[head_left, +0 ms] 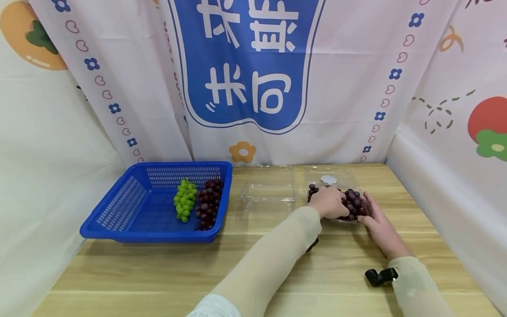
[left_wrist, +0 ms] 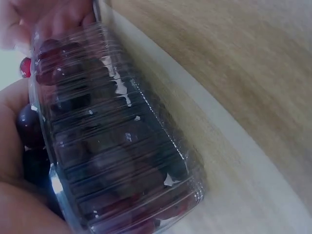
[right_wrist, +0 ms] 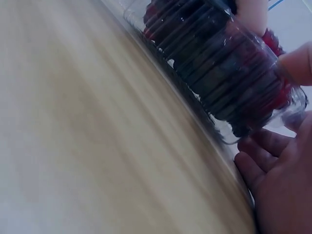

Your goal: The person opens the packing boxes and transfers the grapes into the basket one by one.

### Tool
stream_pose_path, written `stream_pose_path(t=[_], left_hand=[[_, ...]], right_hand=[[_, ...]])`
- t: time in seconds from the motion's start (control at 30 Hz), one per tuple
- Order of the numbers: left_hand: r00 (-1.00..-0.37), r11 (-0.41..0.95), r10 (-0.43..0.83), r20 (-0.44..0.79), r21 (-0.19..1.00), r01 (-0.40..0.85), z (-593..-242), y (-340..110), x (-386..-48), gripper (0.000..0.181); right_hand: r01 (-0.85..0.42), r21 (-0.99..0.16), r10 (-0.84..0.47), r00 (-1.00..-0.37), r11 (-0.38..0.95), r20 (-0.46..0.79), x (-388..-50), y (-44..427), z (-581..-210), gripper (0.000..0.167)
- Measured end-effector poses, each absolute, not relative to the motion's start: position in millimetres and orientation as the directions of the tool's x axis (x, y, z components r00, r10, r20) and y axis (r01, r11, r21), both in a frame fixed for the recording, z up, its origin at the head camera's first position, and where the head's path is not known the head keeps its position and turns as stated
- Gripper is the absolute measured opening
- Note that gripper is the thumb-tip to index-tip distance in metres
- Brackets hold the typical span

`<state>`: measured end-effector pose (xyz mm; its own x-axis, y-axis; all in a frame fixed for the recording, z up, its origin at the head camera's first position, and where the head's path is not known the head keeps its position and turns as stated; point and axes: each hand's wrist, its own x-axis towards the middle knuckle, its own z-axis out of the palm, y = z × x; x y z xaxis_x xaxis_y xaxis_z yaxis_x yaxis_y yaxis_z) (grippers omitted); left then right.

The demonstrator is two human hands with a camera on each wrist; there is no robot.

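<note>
A clear plastic clamshell box (right_wrist: 214, 63) full of dark purple grapes (head_left: 354, 201) rests on the wooden table, its lid folded back. Over the grapes lies my left hand (head_left: 328, 202), its thumb and bent fingers holding part of the bunch; the grapes hide some fingertips. My right hand (head_left: 380, 229) grips the right end of the box, thumb at the near rim and fingers round the far side. Through the ribbed wall (left_wrist: 107, 126) in the left wrist view, grapes show packed against the plastic. Right fingers (right_wrist: 263, 151) touch the box end in the right wrist view.
To the left stands a blue plastic basket (head_left: 154, 237) holding a green grape bunch (head_left: 185, 200) and a dark red one (head_left: 208, 204). A second clear box (head_left: 267, 193) lies open between basket and hands. Printed cloth (head_left: 348, 88) walls the table's back and sides.
</note>
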<state>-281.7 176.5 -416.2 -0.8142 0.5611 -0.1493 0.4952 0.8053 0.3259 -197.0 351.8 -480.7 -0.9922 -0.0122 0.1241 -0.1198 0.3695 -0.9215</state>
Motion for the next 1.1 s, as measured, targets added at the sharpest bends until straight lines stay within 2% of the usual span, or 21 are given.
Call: stream_pose_path(t=[0.17,0.3,0.4,0.5,0.57,0.63,0.77,0.87,1.1], left_hand=[[-0.782,0.715,0.608,-0.138,0.523,0.463,-417.3,165.9,-289.4,0.039],[-0.758,0.610,0.642,-0.118,0.677,0.411,-417.6,156.3,-294.8,0.033],[-0.757,0.512,0.639,-0.135,0.809,0.288,-416.8,148.5,-297.4,0.040],[-0.785,0.429,0.601,-0.152,0.890,0.156,-416.5,142.8,-299.1,0.052],[-0.807,0.385,0.571,-0.147,0.917,0.105,-415.7,141.2,-299.0,0.051],[-0.834,0.358,0.540,-0.112,0.927,0.108,-414.4,141.4,-298.1,0.040],[-0.889,0.330,0.455,-0.043,0.936,0.124,-402.8,142.6,-293.8,0.030],[-0.922,0.299,0.387,0.004,0.945,0.130,-387.3,139.4,-292.6,0.034],[-0.943,-0.011,0.330,0.040,0.999,0.039,-338.1,115.5,-299.6,0.019]], right_hand=[[-0.153,-0.928,-0.062,-0.988,0.341,0.140,-195.7,352.9,-479.4,0.080],[-0.172,-0.908,-0.082,-0.985,0.381,0.153,-197.1,354.4,-480.2,0.078],[-0.159,-0.881,-0.088,-0.987,0.446,0.134,-198.6,355.2,-480.6,0.080],[-0.148,-0.865,-0.092,-0.989,0.480,0.117,-199.8,355.5,-481.5,0.082],[-0.145,-0.871,-0.096,-0.989,0.470,0.112,-199.5,355.9,-482.3,0.082],[-0.135,-0.877,-0.093,-0.990,0.462,0.103,-199.0,356.5,-483.0,0.083],[-0.130,-0.883,-0.091,-0.991,0.452,0.100,-198.0,356.4,-482.8,0.084],[-0.133,-0.879,-0.089,-0.991,0.457,0.104,-197.7,355.3,-482.0,0.084],[-0.115,-0.866,-0.077,-0.993,0.486,0.088,-196.7,356.6,-481.0,0.084]])
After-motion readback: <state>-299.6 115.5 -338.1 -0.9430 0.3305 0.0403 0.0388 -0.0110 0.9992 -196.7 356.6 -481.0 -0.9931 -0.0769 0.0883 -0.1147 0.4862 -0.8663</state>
